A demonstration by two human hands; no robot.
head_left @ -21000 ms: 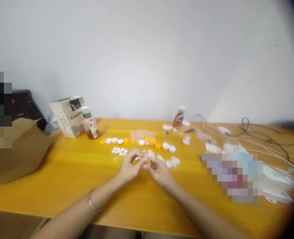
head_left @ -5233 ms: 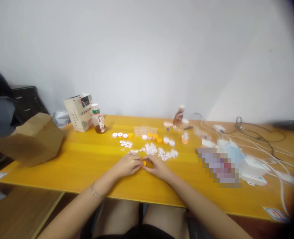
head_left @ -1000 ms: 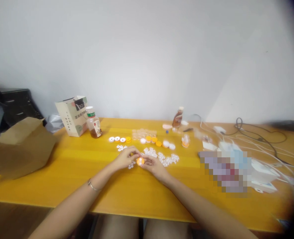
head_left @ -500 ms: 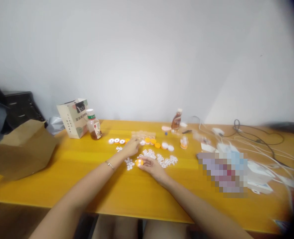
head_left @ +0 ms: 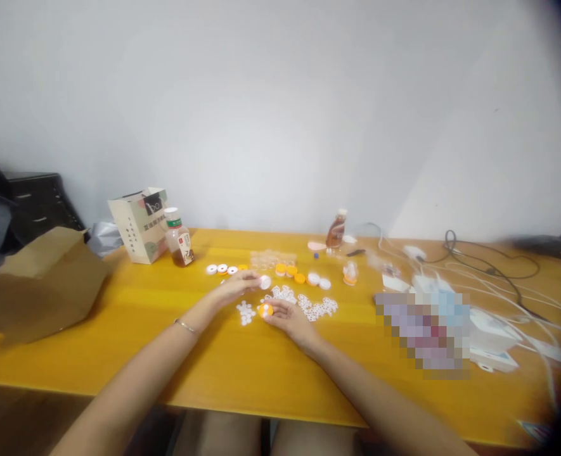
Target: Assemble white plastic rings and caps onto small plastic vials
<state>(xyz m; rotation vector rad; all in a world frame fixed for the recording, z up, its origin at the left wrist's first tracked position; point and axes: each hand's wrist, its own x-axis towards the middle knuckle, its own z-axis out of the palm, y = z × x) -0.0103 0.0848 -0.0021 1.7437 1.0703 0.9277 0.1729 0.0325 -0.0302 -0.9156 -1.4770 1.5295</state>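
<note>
My left hand (head_left: 238,285) pinches a small white round cap (head_left: 265,282) at its fingertips, held over the table. Closer to me, my right hand (head_left: 290,318) grips an orange round cap (head_left: 264,310) with a white centre. A cluster of small white discs (head_left: 245,312) lies just left of the orange cap. Thin white cut-out pieces (head_left: 318,307) are spread beyond and to the right of my right hand. Behind my hands runs a row of white round pieces (head_left: 212,270) and orange round pieces (head_left: 290,271), partly covered by my left hand.
A clear plastic tray (head_left: 273,259) lies behind the row. To the left stand a drink bottle (head_left: 180,239), a paper bag (head_left: 140,228) and brown paper (head_left: 42,285). At the right are another bottle (head_left: 336,229), white cables (head_left: 489,272) and a blurred-out object (head_left: 423,332).
My left hand has drawn back left and toward me from the row, and a white cap now shows in its fingers. My right hand stays in place with the orange cap.
</note>
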